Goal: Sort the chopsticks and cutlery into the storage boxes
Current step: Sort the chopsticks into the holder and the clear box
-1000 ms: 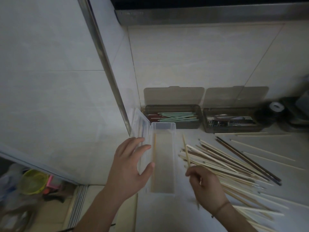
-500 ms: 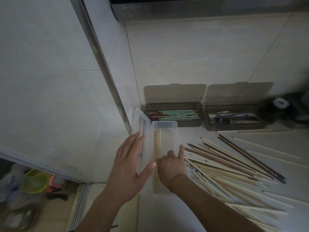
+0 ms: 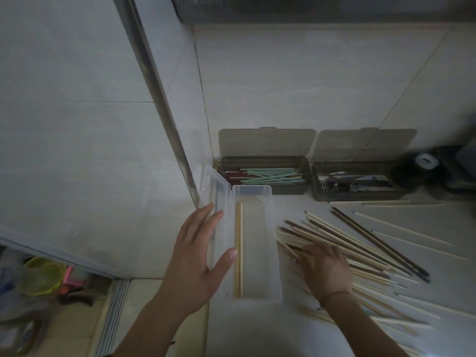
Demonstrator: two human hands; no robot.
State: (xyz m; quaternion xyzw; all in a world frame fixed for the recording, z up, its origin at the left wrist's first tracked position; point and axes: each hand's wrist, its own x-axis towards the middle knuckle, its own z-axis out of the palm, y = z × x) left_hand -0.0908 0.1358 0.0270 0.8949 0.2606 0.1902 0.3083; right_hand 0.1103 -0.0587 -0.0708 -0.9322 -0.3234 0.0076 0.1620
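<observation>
Beside the clear box (image 3: 257, 243) with two pale chopsticks (image 3: 238, 249), the open right hand (image 3: 325, 269) presses the pile (image 3: 365, 248); the left hand (image 3: 195, 258) rests spread.

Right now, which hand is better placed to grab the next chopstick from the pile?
The right hand. It already rests on the loose chopsticks, fingers spread over them. The left hand lies against the clear box and its open lid, probably steadying it, with the box between it and the pile.

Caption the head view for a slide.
Left hand steadies clear box; right hand reaches into loose chopsticks.
</observation>
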